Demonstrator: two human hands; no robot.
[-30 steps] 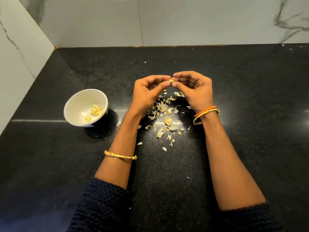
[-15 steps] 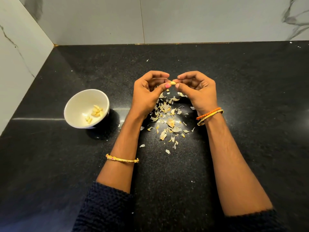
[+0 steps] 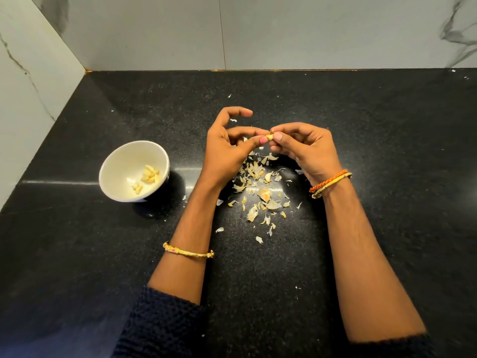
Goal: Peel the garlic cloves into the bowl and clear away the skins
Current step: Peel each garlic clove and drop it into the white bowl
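Both hands pinch one clove (image 3: 269, 137) between them: left hand (image 3: 227, 148), right hand (image 3: 304, 148). Skins (image 3: 260, 187) lie below them; the bowl (image 3: 134, 171) sits left of the left hand.

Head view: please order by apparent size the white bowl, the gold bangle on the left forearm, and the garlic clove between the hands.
Largest to smallest:
1. white bowl
2. gold bangle, though nearer the camera
3. garlic clove

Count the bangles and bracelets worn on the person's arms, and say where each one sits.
3: a gold bangle on the left forearm; an orange braided bracelet and a gold bangle side by side on the right wrist. Sleeves may hide more.
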